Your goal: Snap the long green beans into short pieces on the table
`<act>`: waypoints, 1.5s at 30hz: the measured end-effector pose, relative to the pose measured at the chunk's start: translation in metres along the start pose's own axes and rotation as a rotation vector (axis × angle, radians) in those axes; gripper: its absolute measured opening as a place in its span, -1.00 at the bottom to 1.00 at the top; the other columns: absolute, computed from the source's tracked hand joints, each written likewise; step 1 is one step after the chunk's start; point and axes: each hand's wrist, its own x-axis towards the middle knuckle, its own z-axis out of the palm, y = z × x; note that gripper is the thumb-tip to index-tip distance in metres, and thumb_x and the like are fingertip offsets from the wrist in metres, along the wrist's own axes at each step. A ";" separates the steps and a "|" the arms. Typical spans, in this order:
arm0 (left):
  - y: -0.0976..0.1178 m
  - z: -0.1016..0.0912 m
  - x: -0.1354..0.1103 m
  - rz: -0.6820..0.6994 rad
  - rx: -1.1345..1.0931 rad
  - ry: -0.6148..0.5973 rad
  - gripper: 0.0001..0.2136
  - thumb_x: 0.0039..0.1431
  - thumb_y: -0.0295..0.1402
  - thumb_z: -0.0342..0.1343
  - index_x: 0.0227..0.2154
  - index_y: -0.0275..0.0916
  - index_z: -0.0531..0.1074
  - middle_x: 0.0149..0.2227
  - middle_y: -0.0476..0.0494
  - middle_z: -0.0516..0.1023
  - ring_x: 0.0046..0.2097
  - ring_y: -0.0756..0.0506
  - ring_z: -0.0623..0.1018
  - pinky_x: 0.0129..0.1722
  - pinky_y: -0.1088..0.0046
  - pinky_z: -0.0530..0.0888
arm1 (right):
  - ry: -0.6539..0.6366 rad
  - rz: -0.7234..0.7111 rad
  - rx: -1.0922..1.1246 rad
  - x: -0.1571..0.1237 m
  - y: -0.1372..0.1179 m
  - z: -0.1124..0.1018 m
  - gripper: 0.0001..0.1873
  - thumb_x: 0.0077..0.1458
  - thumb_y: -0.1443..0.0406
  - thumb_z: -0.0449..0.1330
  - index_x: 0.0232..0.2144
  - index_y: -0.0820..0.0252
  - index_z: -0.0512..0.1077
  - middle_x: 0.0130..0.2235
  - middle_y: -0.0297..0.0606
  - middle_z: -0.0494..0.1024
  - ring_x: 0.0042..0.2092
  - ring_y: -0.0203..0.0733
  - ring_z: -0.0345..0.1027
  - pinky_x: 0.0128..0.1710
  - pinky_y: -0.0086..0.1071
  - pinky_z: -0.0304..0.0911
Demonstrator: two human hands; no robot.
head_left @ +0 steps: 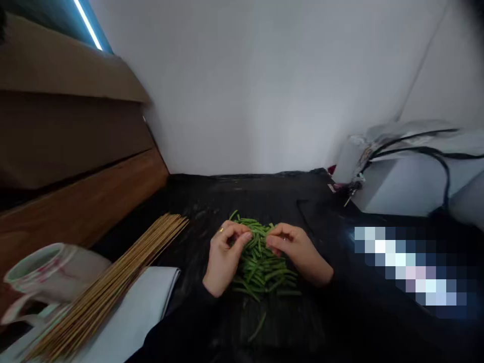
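A pile of green beans [262,269] lies on the black-covered table in front of me. Over the pile's left side is my left hand [225,257], thumb and forefinger pinched together, a ring on one finger. My right hand [302,252] hovers at the pile's upper right, its fingertips also pressed together. A small gap separates the two hands, with beans visible below it. Whatever is in either pinch is too small or hidden to make out. One loose bean [257,327] rests apart from the pile, nearer to me.
A bundle of thin brown sticks [124,272] lies at the left across a white folded sheet [145,297], beside a tipped floral mug [71,272]. At the right are a white box [401,184] with black cables and a bright pixelated patch [401,267]. A white wall [264,91] rises behind.
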 end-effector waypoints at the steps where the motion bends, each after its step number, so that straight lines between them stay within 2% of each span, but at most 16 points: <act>1: -0.002 0.001 -0.001 -0.040 -0.051 -0.013 -0.90 0.12 -0.40 0.18 -0.48 -0.29 0.48 -0.41 -0.04 0.44 -0.32 -0.02 0.39 -0.28 0.49 0.29 | -0.001 -0.002 -0.002 0.000 0.000 0.001 -0.84 -0.01 0.25 0.30 -0.49 0.25 0.47 -0.54 -0.40 0.44 -0.51 -0.37 0.27 -0.47 -0.46 0.19; 4: -0.006 0.005 -0.002 -0.165 -0.244 -0.023 -0.89 0.10 -0.35 0.21 -0.44 -0.28 0.47 -0.43 -0.01 0.41 -0.36 0.01 0.37 -0.33 0.52 0.28 | -0.009 0.002 -0.013 0.000 0.001 0.004 -0.85 -0.03 0.25 0.31 -0.49 0.24 0.48 -0.53 -0.39 0.46 -0.51 -0.37 0.27 -0.48 -0.45 0.19; 8: -0.004 0.007 -0.001 -0.325 -0.563 0.027 -0.81 0.04 -0.27 0.27 -0.38 -0.28 0.46 -0.47 0.05 0.36 -0.45 0.07 0.29 -0.42 0.57 0.25 | -0.042 0.035 -0.037 -0.001 0.007 0.010 -0.87 -0.07 0.27 0.33 -0.51 0.23 0.49 -0.56 -0.39 0.47 -0.53 -0.36 0.28 -0.49 -0.45 0.18; 11: 0.002 0.005 0.002 -0.348 -0.633 0.043 -0.79 0.03 -0.26 0.28 -0.38 -0.30 0.44 -0.42 0.02 0.39 -0.46 0.09 0.29 -0.44 0.59 0.26 | -0.065 0.056 -0.026 -0.001 0.010 0.011 -0.87 -0.07 0.27 0.32 -0.49 0.23 0.50 -0.54 -0.37 0.50 -0.53 -0.35 0.29 -0.49 -0.44 0.20; 15: 0.005 0.001 0.003 -0.325 -0.641 0.066 -0.81 0.15 -0.24 0.17 -0.38 -0.27 0.36 -0.44 0.01 0.42 -0.44 0.07 0.32 -0.44 0.60 0.29 | -0.029 0.035 -0.026 0.000 0.008 0.008 -0.88 -0.01 0.26 0.27 -0.40 0.22 0.50 -0.48 -0.34 0.53 -0.51 -0.34 0.30 -0.48 -0.43 0.22; 18: 0.004 0.000 0.003 -0.338 -0.591 0.033 -0.83 0.22 -0.21 0.08 -0.34 -0.21 0.31 -0.51 0.07 0.37 -0.54 0.08 0.26 -0.59 0.62 0.15 | 0.010 -0.044 -0.167 0.000 0.008 0.008 -0.91 0.04 0.30 0.23 -0.37 0.20 0.49 -0.48 -0.34 0.52 -0.49 -0.29 0.33 -0.47 -0.41 0.22; 20: 0.003 0.000 0.002 -0.322 -0.491 -0.003 -0.82 0.24 -0.19 0.06 -0.32 -0.20 0.34 -0.54 0.10 0.34 -0.58 0.09 0.21 -0.62 0.60 0.10 | 0.035 -0.195 -0.354 -0.002 0.010 0.009 -0.94 0.08 0.35 0.20 -0.38 0.19 0.49 -0.45 -0.32 0.53 -0.42 -0.26 0.37 -0.40 -0.39 0.24; 23: 0.002 -0.001 0.001 -0.183 -0.228 -0.029 -0.84 0.18 -0.24 0.15 -0.36 -0.25 0.46 -0.51 0.03 0.41 -0.49 0.06 0.32 -0.48 0.57 0.26 | 0.023 -0.477 -0.604 -0.007 0.012 0.012 -0.90 0.15 0.39 0.14 -0.37 0.18 0.47 -0.36 -0.28 0.52 -0.30 -0.22 0.39 -0.27 -0.36 0.24; 26: 0.002 -0.002 -0.001 0.007 0.035 -0.078 -0.90 0.11 -0.33 0.23 -0.42 -0.26 0.55 -0.44 -0.04 0.47 -0.39 0.00 0.41 -0.37 0.51 0.33 | -0.023 -0.635 -0.771 -0.010 0.014 0.013 -0.85 0.23 0.38 0.06 -0.32 0.20 0.44 -0.35 -0.24 0.49 -0.28 -0.19 0.36 -0.24 -0.33 0.24; 29: 0.000 -0.003 -0.004 0.140 0.165 -0.169 -0.91 0.14 -0.36 0.20 -0.37 -0.22 0.60 -0.42 -0.07 0.48 -0.35 -0.02 0.46 -0.33 0.48 0.37 | -0.018 -0.699 -0.881 -0.012 0.015 0.013 -0.81 0.26 0.38 0.01 -0.33 0.22 0.42 -0.36 -0.20 0.48 -0.28 -0.16 0.34 -0.23 -0.30 0.25; 33: -0.005 -0.002 -0.006 0.194 0.204 -0.240 -0.88 0.18 -0.37 0.17 -0.28 -0.21 0.59 -0.36 -0.10 0.52 -0.29 -0.04 0.50 -0.24 0.46 0.41 | 0.039 -0.742 -0.913 -0.011 0.015 0.011 -0.79 0.27 0.38 0.01 -0.36 0.23 0.42 -0.39 -0.20 0.47 -0.30 -0.16 0.34 -0.25 -0.30 0.27; 39: -0.006 -0.003 -0.004 0.175 0.223 -0.284 -0.88 0.17 -0.35 0.19 -0.25 -0.21 0.56 -0.35 -0.08 0.53 -0.28 -0.05 0.51 -0.23 0.46 0.41 | 0.088 -0.788 -0.914 -0.009 0.016 0.008 -0.81 0.25 0.40 0.02 -0.30 0.23 0.44 -0.37 -0.18 0.49 -0.27 -0.15 0.37 -0.24 -0.30 0.29; 45: 0.004 -0.011 0.004 0.034 0.125 -0.378 -0.91 0.11 -0.35 0.23 -0.43 -0.25 0.53 -0.41 -0.07 0.53 -0.33 -0.05 0.49 -0.25 0.44 0.37 | 0.088 -0.795 -0.823 -0.013 0.013 0.013 -0.81 0.24 0.40 0.04 -0.34 0.19 0.45 -0.38 -0.21 0.51 -0.30 -0.17 0.38 -0.27 -0.31 0.29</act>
